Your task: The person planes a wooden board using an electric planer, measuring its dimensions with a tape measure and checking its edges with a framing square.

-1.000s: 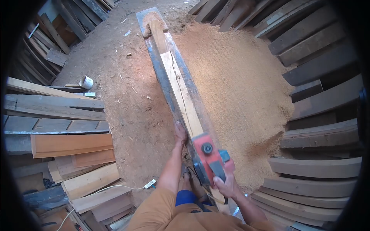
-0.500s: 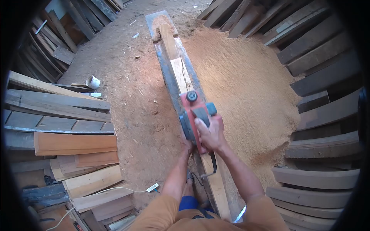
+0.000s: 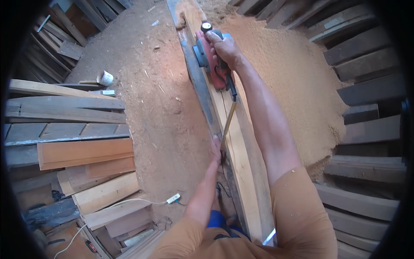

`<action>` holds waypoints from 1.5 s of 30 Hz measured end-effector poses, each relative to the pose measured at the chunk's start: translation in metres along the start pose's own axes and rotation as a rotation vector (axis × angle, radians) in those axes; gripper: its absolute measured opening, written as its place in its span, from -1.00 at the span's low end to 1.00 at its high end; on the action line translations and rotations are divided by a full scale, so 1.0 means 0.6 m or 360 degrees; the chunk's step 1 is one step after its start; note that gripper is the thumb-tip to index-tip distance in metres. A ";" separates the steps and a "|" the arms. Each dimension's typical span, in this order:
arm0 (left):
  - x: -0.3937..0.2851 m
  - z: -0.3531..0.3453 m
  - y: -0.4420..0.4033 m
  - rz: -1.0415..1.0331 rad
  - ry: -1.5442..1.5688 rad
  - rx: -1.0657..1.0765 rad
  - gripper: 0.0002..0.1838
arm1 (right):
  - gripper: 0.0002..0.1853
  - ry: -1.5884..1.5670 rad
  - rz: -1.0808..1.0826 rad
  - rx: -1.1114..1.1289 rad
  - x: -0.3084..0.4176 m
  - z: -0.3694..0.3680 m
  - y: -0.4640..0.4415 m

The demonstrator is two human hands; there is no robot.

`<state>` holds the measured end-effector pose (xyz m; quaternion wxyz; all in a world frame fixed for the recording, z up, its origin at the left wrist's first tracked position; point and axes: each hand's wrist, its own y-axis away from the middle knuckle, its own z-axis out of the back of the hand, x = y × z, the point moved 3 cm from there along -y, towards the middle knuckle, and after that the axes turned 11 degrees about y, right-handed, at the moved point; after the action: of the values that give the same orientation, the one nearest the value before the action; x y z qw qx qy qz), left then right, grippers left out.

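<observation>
My right hand (image 3: pixel 222 49) is closed around the handle of a red and grey electric planer (image 3: pixel 213 71), which sits on the far part of a long pale wooden beam (image 3: pixel 235 146). A dark crack runs lengthwise along the beam. From the planer's rear, the power cord (image 3: pixel 230 118) stretches back towards me. My left hand (image 3: pixel 215 151) is low at the left side of the beam, beside the cord and against the edge of the narrow bench (image 3: pixel 200 93). Its fingers are mostly hidden, so its grip is unclear.
Sawdust (image 3: pixel 284 99) lies thick to the right of the bench. Boards (image 3: pixel 366 90) line the right side, and more planks (image 3: pixel 86 153) are stacked on the left. A white power strip (image 3: pixel 173 198) and a white cup (image 3: pixel 105 78) are on the left.
My right hand has pushed the planer forward along the beam, away from me. The cord has straightened behind it. My left hand is now well behind the planer, near the beam's side.
</observation>
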<state>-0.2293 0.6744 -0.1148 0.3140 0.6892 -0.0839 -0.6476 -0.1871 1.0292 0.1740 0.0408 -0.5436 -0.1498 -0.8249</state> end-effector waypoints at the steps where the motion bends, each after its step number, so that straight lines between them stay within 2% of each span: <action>1: -0.011 -0.006 0.003 -0.0033 0.0052 -0.0006 -0.28 | -0.50 -0.0068 -0.0072 0.0046 -0.013 0.001 0.021; 2: -0.016 -0.008 0.012 -0.0059 0.0095 -0.0015 -0.28 | -0.53 -0.0089 -0.0109 0.0061 -0.024 0.003 0.058; 3: 0.033 -0.001 -0.042 -0.0291 0.0023 -0.0068 -0.35 | -0.55 -0.0109 -0.0147 0.0076 -0.033 0.005 0.097; 4: 0.090 0.009 -0.082 -0.0524 -0.0055 -0.0118 -0.37 | -0.47 -0.0044 -0.0182 0.0062 -0.044 0.007 0.141; 6: 0.007 0.003 -0.031 -0.0434 -0.0365 -0.0170 -0.38 | -0.30 0.0092 -0.0236 0.0017 -0.065 0.021 0.232; 7: -0.033 -0.004 -0.012 -0.0407 -0.0517 -0.0199 -0.39 | -0.32 0.0084 -0.0250 0.0036 -0.079 0.027 0.280; 9: -0.061 -0.024 -0.009 -0.0768 0.0060 -0.0063 -0.47 | -0.37 -0.0003 -0.0261 0.0006 -0.090 0.038 0.396; 11: -0.067 -0.027 0.011 -0.0904 0.0219 0.0037 -0.53 | -0.51 -0.0170 -0.0227 0.0070 -0.103 0.044 0.517; 14: -0.012 -0.002 0.049 -0.0786 -0.0186 0.0116 -0.50 | -0.57 -0.0095 -0.0240 0.0193 -0.155 0.057 0.694; 15: 0.010 0.002 0.069 -0.0721 -0.0213 0.0105 -0.50 | -0.56 -0.0059 -0.0419 0.0203 -0.159 0.063 0.763; 16: 0.035 -0.002 0.095 -0.0663 -0.0215 0.0076 -0.49 | -0.50 0.0046 -0.0327 0.0177 -0.203 0.063 0.830; 17: 0.060 -0.008 0.119 -0.0607 -0.0197 0.0038 -0.48 | -0.43 0.0116 -0.0491 0.0362 -0.202 0.077 0.900; 21: 0.120 -0.032 0.178 -0.0516 -0.0079 -0.0051 -0.45 | -0.41 0.0138 -0.0174 0.0179 -0.230 0.088 1.106; 23: 0.127 -0.038 0.190 -0.0495 -0.0058 -0.0049 -0.43 | -0.42 0.0092 -0.0196 0.0239 -0.241 0.086 1.134; 28: 0.131 -0.037 0.212 -0.0477 -0.0066 -0.0065 -0.39 | -0.49 -0.0060 -0.0369 0.0178 -0.218 0.056 0.994; 31: 0.136 -0.038 0.215 -0.0485 -0.0079 -0.0098 -0.36 | -0.65 -0.0041 -0.0053 0.0056 -0.197 0.040 0.853; 34: 0.125 -0.041 0.214 -0.0512 -0.0110 -0.0124 -0.33 | -0.63 0.0053 0.0013 -0.0034 -0.179 0.036 0.726; 37: 0.105 -0.043 0.212 -0.0570 -0.0156 -0.0178 -0.30 | -0.53 0.0015 -0.0131 0.0013 -0.116 0.042 0.610; 40: 0.081 -0.041 0.221 -0.0646 -0.0195 -0.0237 -0.27 | -0.45 0.0179 -0.0124 -0.0002 -0.074 0.044 0.480; 45: 0.152 -0.038 0.195 -0.0514 -0.0353 -0.0255 -0.26 | -0.38 0.0084 -0.0139 -0.0012 -0.045 0.042 0.305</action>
<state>-0.1605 0.5420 -0.1288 0.2489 0.5911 0.0453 -0.7659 -0.1118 0.8598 0.1958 0.0068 -0.5148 -0.1692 -0.8404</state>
